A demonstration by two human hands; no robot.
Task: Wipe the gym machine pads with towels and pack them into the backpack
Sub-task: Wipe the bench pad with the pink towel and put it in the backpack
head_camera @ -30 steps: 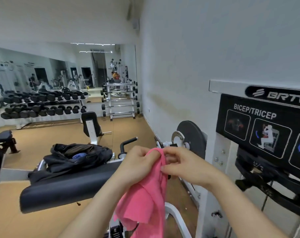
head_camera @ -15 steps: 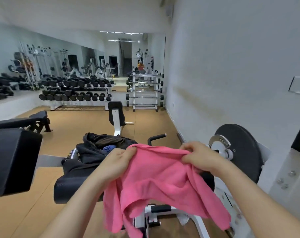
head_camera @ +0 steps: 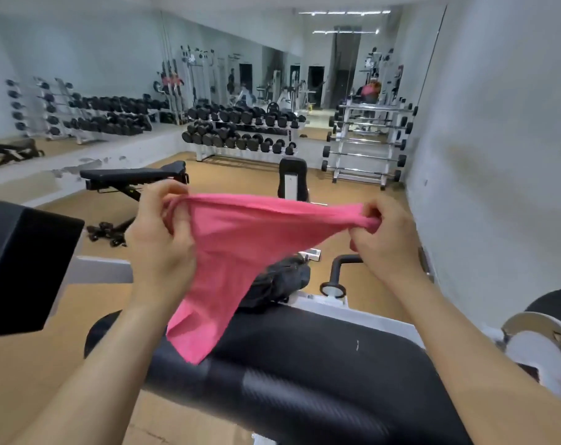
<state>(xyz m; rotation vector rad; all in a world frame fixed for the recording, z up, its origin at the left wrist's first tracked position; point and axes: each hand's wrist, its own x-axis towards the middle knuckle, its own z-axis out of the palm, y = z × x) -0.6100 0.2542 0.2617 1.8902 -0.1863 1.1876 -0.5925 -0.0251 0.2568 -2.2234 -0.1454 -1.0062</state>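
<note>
A pink towel (head_camera: 240, 248) hangs stretched between my two hands at chest height. My left hand (head_camera: 158, 239) pinches its left top corner, and my right hand (head_camera: 385, 239) pinches the right top corner. The towel's lower point droops onto the long black machine pad (head_camera: 304, 364) below. Behind the towel, a black backpack (head_camera: 279, 277) lies on the machine, mostly hidden by the cloth.
A square black pad (head_camera: 25, 268) juts in at the left. A black bench (head_camera: 134, 178) stands on the tan floor beyond, with dumbbell racks (head_camera: 240, 133) and a barbell rack (head_camera: 365, 146) by the mirrored wall. A white wall (head_camera: 497, 139) runs along the right.
My hands have moved apart and risen, pulling the towel's top edge taut. The view has swung left, away from the machine's label panel.
</note>
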